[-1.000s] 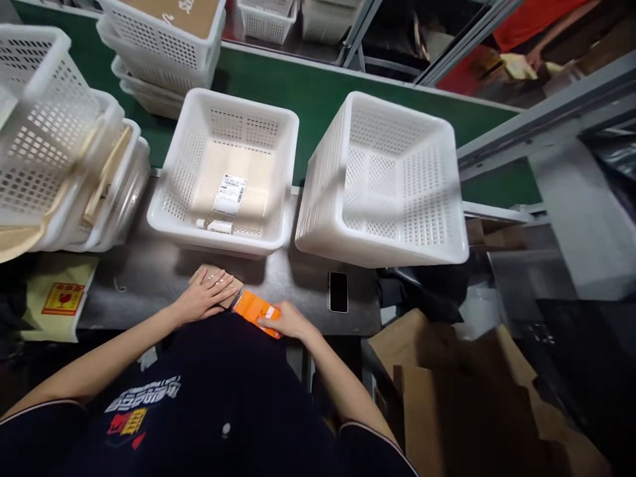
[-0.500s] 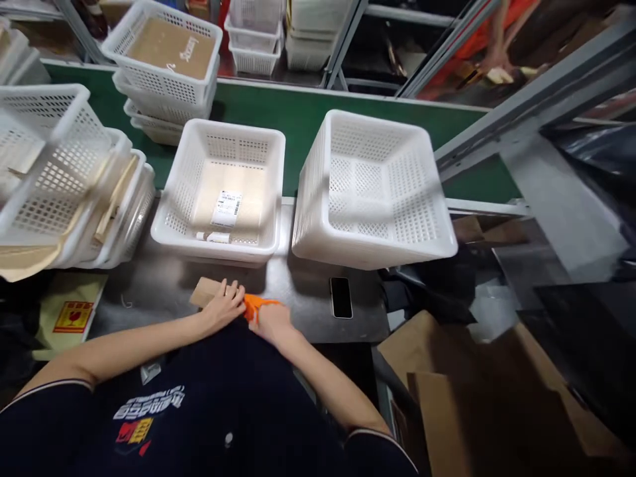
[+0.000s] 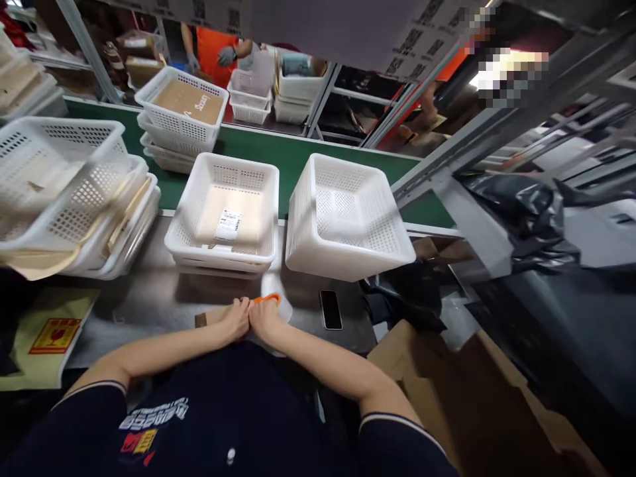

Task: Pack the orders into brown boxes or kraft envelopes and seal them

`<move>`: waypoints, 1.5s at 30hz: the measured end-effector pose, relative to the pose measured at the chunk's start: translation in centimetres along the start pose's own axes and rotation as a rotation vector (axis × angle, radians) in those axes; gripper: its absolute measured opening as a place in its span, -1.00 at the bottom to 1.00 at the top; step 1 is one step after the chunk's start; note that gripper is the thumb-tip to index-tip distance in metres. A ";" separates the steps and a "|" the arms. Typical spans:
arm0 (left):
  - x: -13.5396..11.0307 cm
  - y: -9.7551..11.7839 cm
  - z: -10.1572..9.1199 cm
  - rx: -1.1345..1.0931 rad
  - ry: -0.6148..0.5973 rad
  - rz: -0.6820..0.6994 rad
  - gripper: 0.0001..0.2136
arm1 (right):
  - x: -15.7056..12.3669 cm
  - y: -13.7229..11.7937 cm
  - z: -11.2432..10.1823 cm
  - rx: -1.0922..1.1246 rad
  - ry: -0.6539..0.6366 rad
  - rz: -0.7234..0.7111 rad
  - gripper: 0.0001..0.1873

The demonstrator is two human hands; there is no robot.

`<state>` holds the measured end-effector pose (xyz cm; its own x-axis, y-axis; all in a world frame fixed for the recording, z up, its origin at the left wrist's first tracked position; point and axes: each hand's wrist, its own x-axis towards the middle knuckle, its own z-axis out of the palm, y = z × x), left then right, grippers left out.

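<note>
Two bare hands meet at the near edge of the metal table (image 3: pixel 149 308), right in front of the dark shirt, and that closeness presumably buys control over something small. Right hand (image 3: pixel 266 322) is closed on an orange item (image 3: pixel 273 297), only a strip of it peeking out above the knuckles. Left hand (image 3: pixel 237 320) is pressed up alongside, fingers curled, a flat cardboard piece (image 3: pixel 216 314) jutting out on its far side; whether those fingertips pinch the cardboard, the orange item or both, I can't tell, they're hidden. Both forearms angle inward, probably so each hand braces the other. Just beside the right hand, something white and blurred (image 3: pixel 284 310) lies on the metal.

Beyond, the middle basket (image 3: pixel 223 258) faces the person, its parcel's label (image 3: pixel 228 225) upward, likely for easy reading. Next to it, a nested basket stack (image 3: pixel 322 258) leans open toward the worker, seemingly nested to save room. Phone (image 3: pixel 330 309) lies flat, off to the right, apart from the hands, perhaps to leave elbow room.
</note>
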<state>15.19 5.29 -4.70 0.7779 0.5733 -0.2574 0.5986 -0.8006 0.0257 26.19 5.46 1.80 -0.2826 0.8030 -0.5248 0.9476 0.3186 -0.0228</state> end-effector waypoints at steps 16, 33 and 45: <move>-10.8 -7.5 3.2 -0.518 0.804 -0.289 -0.54 | -3.2 10.6 6.5 0.092 0.089 0.413 -0.48; -18.9 -5.7 18.0 -0.767 0.627 -0.510 -0.21 | 12.0 1.3 -18.1 0.400 0.176 -0.125 -0.50; -13.6 -6.3 10.7 -1.217 0.363 -0.684 -0.20 | 5.5 2.6 -16.1 0.420 0.371 -0.240 -0.52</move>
<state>-1.19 0.72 -11.71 0.1711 0.9368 -0.3053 0.5117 0.1804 0.8400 24.65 18.82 12.53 -0.4569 0.8794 -0.1337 0.8075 0.3470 -0.4770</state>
